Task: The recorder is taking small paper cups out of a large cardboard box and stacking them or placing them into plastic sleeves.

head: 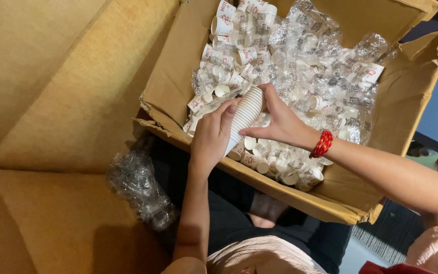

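Brown cardboard walls crowd round. Nearest lies crumpled plastic wrap [140, 190]; beyond, left hand [213, 134] and right hand [280, 122] both clasp one stack of paper cups [244, 119], its long axis slanting up-right over the cardboard box [171, 76]. Many loose cups [234, 50] remain beyond, unstacked.

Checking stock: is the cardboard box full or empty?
Mostly full. The box holds heaps of small paper cups in clear wrappers, nearly covering its bottom.

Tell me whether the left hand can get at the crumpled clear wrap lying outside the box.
Probably yes, once freed: the left hand grips the stack of white cups now, but the crumpled wrap lies uncovered just below-left of it.
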